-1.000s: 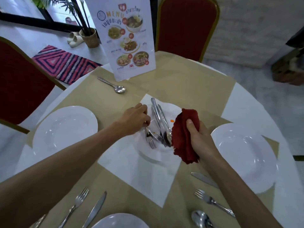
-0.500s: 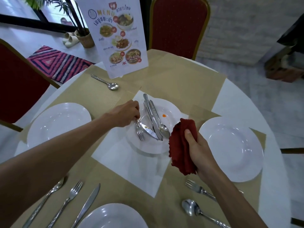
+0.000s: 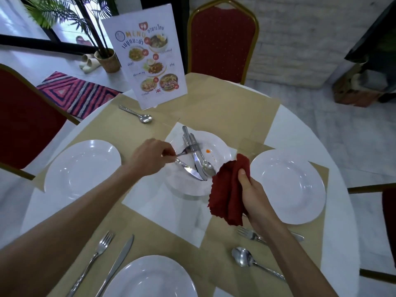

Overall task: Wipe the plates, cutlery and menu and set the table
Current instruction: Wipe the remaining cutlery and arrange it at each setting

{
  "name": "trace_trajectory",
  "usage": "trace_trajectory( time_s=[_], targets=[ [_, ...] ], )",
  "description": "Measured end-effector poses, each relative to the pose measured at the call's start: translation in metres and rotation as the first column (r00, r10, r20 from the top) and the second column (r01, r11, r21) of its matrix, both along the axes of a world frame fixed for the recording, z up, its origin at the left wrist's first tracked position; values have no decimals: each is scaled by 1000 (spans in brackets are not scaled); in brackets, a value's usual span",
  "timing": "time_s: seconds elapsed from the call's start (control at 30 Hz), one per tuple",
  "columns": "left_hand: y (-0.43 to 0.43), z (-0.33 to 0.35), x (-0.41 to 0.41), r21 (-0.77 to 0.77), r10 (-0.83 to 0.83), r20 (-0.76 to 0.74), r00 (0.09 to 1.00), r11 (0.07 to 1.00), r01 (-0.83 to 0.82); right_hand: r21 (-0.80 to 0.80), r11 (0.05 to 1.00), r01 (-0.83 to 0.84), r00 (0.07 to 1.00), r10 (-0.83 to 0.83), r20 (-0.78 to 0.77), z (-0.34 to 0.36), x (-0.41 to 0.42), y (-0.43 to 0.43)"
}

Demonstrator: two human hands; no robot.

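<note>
A white centre plate [image 3: 216, 146] with an orange stain holds a pile of knives and a spoon [image 3: 198, 161]. My left hand [image 3: 150, 156] pinches the handle of a fork [image 3: 184, 151] and lifts it off that pile. Just right of the plate, my right hand [image 3: 249, 194] grips a crumpled red cloth [image 3: 230, 189]. A standing menu card [image 3: 147, 61] is at the far side. Clean white plates lie at the left [image 3: 82, 169], the right [image 3: 288, 185] and the near edge [image 3: 150, 277].
A lone spoon [image 3: 139, 115] lies near the menu. A fork [image 3: 94, 258] and knife [image 3: 117, 262] lie at near left; a spoon [image 3: 255, 264] and fork [image 3: 250, 234] at near right. Red chairs stand at the far side [image 3: 222, 39] and left [image 3: 23, 116].
My left hand has closed on the fork and raised it from the pile on the centre plate. My right hand with the red cloth has drawn back a little to the right.
</note>
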State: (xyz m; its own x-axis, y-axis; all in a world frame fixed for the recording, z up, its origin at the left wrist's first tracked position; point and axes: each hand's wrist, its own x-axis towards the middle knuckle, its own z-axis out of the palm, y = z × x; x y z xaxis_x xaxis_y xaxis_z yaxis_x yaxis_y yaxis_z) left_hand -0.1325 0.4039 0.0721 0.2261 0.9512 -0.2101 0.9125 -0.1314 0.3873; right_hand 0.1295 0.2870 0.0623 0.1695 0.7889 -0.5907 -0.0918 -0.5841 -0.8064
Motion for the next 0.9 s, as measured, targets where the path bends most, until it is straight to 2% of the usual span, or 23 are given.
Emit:
trace_trajectory(
  time_s=[0.07, 0.1, 0.17, 0.27, 0.37, 0.47, 0.57, 0.63, 0.67, 0.7, 0.77, 0.8, 0.9],
  targets=[
    [-42, 13, 18, -112, 249, 276, 928, 967, -226, -26, 996, 87, 990, -90, -107, 1, 1, -12],
    [-66, 17, 32, -187, 316, 388, 866, 947, -262, -34, 994, 107, 981, -111, -161, 4, -5, -18],
    [-111, 20, 65, -299, 373, 491, 787, 921, -250, -46, 997, 69, 973, -78, -218, 11, -25, -26],
    [-157, 16, 106, -306, 422, 482, 768, 902, -304, -26, 1000, 13, 982, -18, -188, 11, -50, -29],
    [-181, 19, 119, -242, 409, 409, 816, 911, -335, -68, 994, 89, 967, -103, -234, 7, -41, -30],
    [-208, 29, 117, -307, 392, 383, 836, 908, -285, -81, 968, 239, 951, -250, -181, 9, -5, -26],
    [-225, 38, 108, -341, 500, 423, 756, 861, -379, -118, 936, 333, 906, -352, -233, 19, 29, -29],
    [-224, 40, 107, -323, 579, 460, 674, 816, -480, -108, 961, 256, 916, -277, -292, 30, 27, -48],
    [-222, 42, 111, -301, 571, 461, 680, 821, -485, -103, 978, 183, 909, -208, -360, 36, 16, -60],
    [-221, 45, 118, -269, 531, 443, 722, 847, -459, -82, 993, 90, 905, -116, -409, 42, 3, -73],
    [-224, 49, 132, -199, 441, 371, 817, 897, -394, -17, 998, -60, 937, 50, -344, 44, -19, -89],
    [-227, 52, 137, -171, 418, 351, 838, 908, -382, 13, 997, -74, 957, 74, -280, 41, -22, -88],
    [-245, 62, 141, -185, 419, 383, 823, 908, -376, 80, 997, -3, 986, 16, -167, 45, -7, -71]
  ],
)
